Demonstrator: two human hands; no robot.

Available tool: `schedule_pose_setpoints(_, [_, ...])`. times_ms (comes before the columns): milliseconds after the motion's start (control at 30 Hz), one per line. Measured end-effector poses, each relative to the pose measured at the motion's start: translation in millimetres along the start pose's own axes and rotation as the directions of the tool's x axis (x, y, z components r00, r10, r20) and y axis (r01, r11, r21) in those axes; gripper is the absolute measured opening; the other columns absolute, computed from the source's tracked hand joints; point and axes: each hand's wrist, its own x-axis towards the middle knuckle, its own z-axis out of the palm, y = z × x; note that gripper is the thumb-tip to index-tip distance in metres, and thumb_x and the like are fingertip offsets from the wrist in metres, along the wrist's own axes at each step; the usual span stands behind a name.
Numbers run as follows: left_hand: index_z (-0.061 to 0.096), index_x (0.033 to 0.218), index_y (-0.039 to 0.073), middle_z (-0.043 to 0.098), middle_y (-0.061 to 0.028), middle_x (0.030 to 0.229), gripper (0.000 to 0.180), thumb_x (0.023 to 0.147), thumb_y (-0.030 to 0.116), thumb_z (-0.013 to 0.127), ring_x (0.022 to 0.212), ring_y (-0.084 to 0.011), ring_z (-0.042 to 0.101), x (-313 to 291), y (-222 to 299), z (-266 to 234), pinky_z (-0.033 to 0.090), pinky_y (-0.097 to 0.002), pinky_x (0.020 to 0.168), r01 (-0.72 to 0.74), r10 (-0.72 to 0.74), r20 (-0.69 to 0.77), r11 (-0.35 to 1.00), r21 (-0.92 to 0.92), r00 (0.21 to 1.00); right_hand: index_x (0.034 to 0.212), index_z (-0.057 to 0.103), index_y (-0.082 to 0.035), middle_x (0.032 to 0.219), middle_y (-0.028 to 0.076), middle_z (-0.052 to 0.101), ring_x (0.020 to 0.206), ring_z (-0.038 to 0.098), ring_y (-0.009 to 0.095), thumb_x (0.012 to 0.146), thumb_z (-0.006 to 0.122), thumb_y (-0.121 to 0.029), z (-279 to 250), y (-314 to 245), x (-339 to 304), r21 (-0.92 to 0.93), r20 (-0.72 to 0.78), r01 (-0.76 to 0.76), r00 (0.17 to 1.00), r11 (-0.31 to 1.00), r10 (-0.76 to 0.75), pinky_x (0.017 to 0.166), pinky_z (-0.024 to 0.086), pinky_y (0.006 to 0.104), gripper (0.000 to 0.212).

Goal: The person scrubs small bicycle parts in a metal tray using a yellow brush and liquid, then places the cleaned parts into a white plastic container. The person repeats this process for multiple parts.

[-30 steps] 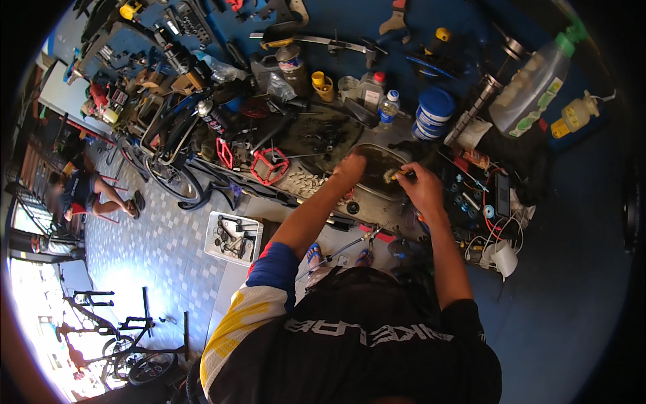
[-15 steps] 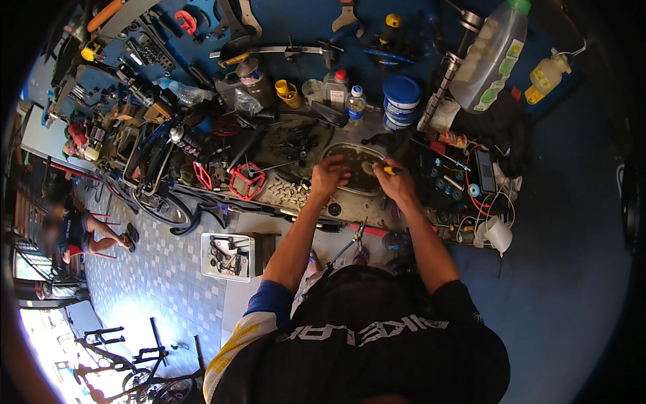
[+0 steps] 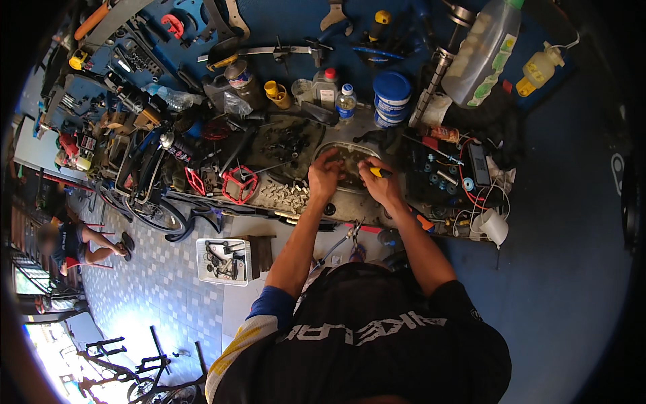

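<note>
The right hand (image 3: 382, 185) gripped a yellow-handled tool (image 3: 381, 172), its fingers hiding the working end. Just to its left, the left hand (image 3: 324, 178) was loosely curled; whether it held anything could not be told. Good handling here probably called for a firm grip close to the working end, small controlled movements and both hands low over the tray (image 3: 351, 190), so drips fell inside. The tool's visible part looked short and bright yellow. The tray lay beneath and between the hands, rounded, with a pale metallic rim and a murky brown inside. Left of the left hand, silvery pieces (image 3: 286, 195) lay on the table (image 3: 363, 207), with a red pedal (image 3: 240, 185) farther out.
</note>
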Motion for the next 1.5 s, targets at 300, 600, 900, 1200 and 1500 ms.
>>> schedule_pose_setpoints(300, [0.067, 0.119, -0.006, 0.073, -0.0138, 0.106, 0.025, 0.097, 0.001, 0.057, 0.092, -0.0176, 0.071, 5.3, -11.9, -6.0, 0.062, -0.0301, 0.074, -0.029, 0.030, 0.045, 0.999, -0.020, 0.999, 0.103, 0.068, -0.010, 0.089, 0.010, 0.072, 0.083, 0.071, 0.026, 0.095, 0.065, -0.035, -9.4, 16.5, -3.8, -0.156, -0.016, 0.001, 1.000, 0.988, -0.003, 0.073, 0.053, 0.0358, 0.027])
schedule_pose_setpoints(600, [0.067, 0.114, -0.006, 0.074, -0.0140, 0.096, 0.023, 0.092, -0.002, 0.061, 0.080, -0.0151, 0.070, 5.4, -11.7, -9.4, 0.062, -0.0299, 0.064, 0.115, -0.108, 0.123, 0.992, -0.058, 0.987, 0.106, 0.071, -0.015, 0.094, 0.012, 0.074, 0.082, 0.072, 0.032, 0.094, 0.066, -0.041, -37.6, 20.1, -8.1, -0.526, 0.014, 0.068, 0.997, 0.848, -0.071, 0.070, 0.056, 0.0398, 0.028])
schedule_pose_setpoints(900, [0.055, 0.122, -0.004, 0.070, -0.0089, 0.091, 0.031, 0.091, -0.006, 0.060, 0.079, -0.0146, 0.069, -0.5, 6.7, 5.7, 0.061, -0.0284, 0.065, -0.010, 0.011, 0.013, 0.999, -0.033, 1.000, 0.105, 0.067, -0.002, 0.093, 0.005, 0.072, 0.083, 0.068, 0.013, 0.099, 0.066, -0.032, -3.3, -6.0, -1.9, -0.056, -0.033, 0.023, 0.999, 0.998, -0.025, 0.075, 0.053, 0.0257, 0.031])
schedule_pose_setpoints(1200, [0.059, 0.112, -0.009, 0.071, -0.0139, 0.090, 0.021, 0.092, -0.003, 0.062, 0.079, -0.0177, 0.071, 2.5, 2.8, -3.7, 0.061, -0.0292, 0.065, 0.083, -0.083, 0.006, 0.989, -0.124, 0.997, 0.111, 0.070, -0.002, 0.099, 0.008, 0.074, 0.090, 0.069, 0.011, 0.095, 0.070, -0.018, -16.3, -20.1, -1.9, -0.033, 0.089, 0.127, 0.988, 0.991, -0.124, 0.079, 0.053, 0.0269, 0.023])
schedule_pose_setpoints(1500, [0.064, 0.112, -0.009, 0.072, -0.0146, 0.093, 0.019, 0.095, 0.000, 0.063, 0.074, -0.0184, 0.071, 12.3, -0.9, -10.0, 0.062, -0.0298, 0.066, 0.108, -0.099, 0.107, 0.990, -0.086, 0.989, 0.111, 0.072, -0.004, 0.099, 0.011, 0.076, 0.089, 0.071, 0.014, 0.093, 0.071, -0.019, -29.2, -32.3, 5.2, -0.143, 0.210, 0.216, 0.960, 0.966, -0.184, 0.077, 0.053, 0.0278, 0.024])
